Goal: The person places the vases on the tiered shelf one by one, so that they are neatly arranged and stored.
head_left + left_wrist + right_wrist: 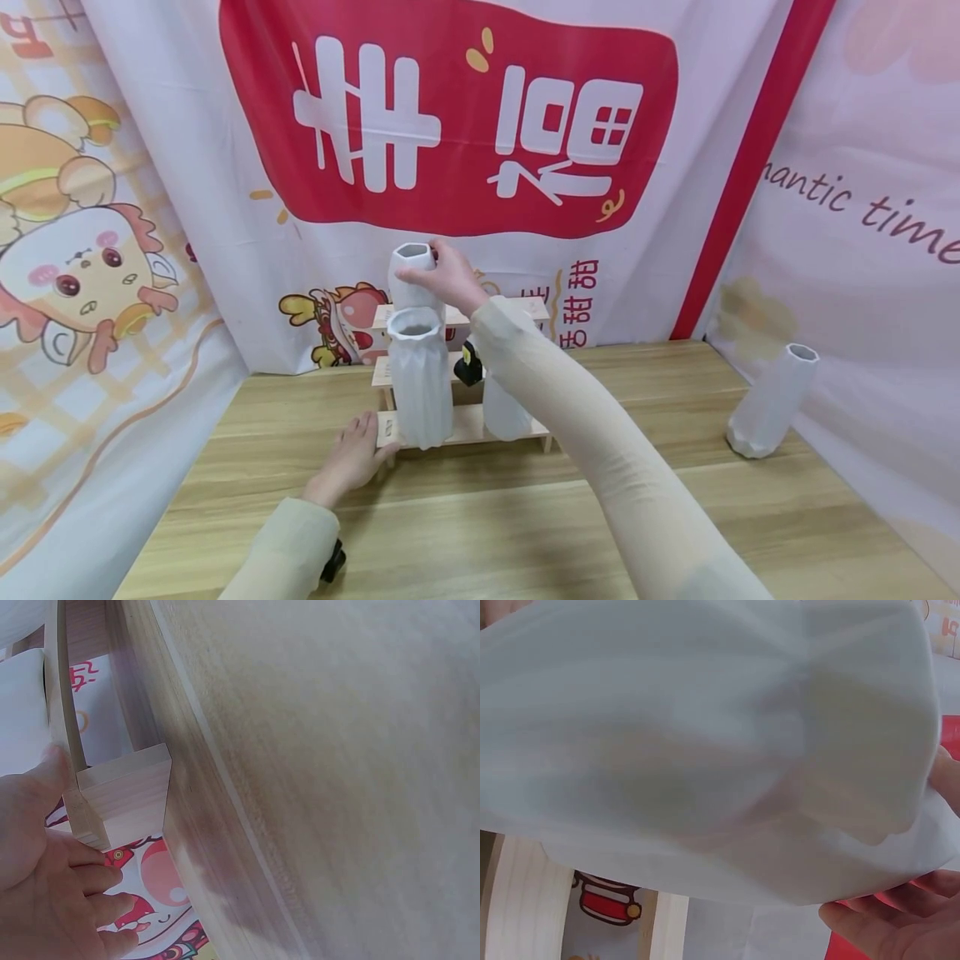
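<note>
A tiered wooden stand [468,425] holds white vases. My right hand [448,275] grips a faceted white vase [410,287] near its angular rim, at the left of the top tier. Directly in front, on the bottom tier, a pleated white vase [422,383] hides its lower part. In the right wrist view the held vase [900,859] shows behind the near one, fingers along its side. My left hand [352,454] holds the bottom tier's left end. Its thumb lies on the board [64,697] and its fingers spread past the end leg, in the left wrist view.
Another white vase [506,408] stands on the bottom tier at the right, partly behind my right sleeve. A tapered white vase [772,404] is on the wooden table [645,517] at the far right. A printed cloth [262,275] hangs close behind the stand.
</note>
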The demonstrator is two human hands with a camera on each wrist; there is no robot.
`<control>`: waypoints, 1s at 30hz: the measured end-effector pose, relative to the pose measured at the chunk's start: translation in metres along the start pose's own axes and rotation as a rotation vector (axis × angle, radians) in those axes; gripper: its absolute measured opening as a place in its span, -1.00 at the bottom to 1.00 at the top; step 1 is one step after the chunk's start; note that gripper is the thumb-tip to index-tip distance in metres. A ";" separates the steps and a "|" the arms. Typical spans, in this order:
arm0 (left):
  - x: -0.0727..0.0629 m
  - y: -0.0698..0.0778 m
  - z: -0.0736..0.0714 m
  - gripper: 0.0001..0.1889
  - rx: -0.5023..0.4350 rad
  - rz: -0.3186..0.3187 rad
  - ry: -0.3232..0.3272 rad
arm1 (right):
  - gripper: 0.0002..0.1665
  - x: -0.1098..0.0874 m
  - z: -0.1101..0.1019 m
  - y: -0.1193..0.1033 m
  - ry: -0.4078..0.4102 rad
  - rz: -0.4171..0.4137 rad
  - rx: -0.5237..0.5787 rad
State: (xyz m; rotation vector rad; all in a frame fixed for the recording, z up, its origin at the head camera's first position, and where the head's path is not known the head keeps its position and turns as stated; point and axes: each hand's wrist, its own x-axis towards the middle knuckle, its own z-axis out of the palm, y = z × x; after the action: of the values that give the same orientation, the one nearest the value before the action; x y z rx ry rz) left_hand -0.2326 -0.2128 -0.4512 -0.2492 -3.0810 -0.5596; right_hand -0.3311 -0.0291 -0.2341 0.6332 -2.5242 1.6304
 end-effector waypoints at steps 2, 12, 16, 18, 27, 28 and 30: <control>0.000 0.000 0.000 -0.23 -0.002 -0.003 -0.004 | -0.38 0.000 -0.001 0.000 -0.009 0.004 0.002; 0.000 0.001 -0.001 -0.23 -0.007 -0.002 -0.003 | -0.33 -0.001 -0.003 0.001 -0.040 0.017 -0.011; -0.001 0.002 -0.001 -0.23 -0.007 -0.003 -0.007 | -0.33 -0.001 -0.004 0.001 -0.041 0.015 -0.010; -0.001 0.002 -0.002 -0.23 -0.011 -0.004 -0.007 | -0.34 -0.001 -0.004 0.001 -0.041 0.015 -0.012; -0.001 0.002 -0.002 -0.23 -0.012 0.001 -0.003 | -0.26 -0.003 -0.006 0.002 -0.054 0.009 -0.029; -0.001 0.002 -0.002 -0.23 -0.013 -0.001 -0.004 | -0.25 -0.003 -0.006 0.001 -0.058 0.004 -0.031; -0.002 0.002 -0.002 -0.23 -0.017 -0.004 -0.005 | -0.24 -0.005 -0.007 0.000 -0.064 -0.002 -0.037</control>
State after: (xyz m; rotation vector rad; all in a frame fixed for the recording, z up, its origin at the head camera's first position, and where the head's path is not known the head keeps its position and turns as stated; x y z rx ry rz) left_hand -0.2301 -0.2117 -0.4483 -0.2451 -3.0834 -0.5865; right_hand -0.3281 -0.0215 -0.2326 0.6951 -2.5906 1.5838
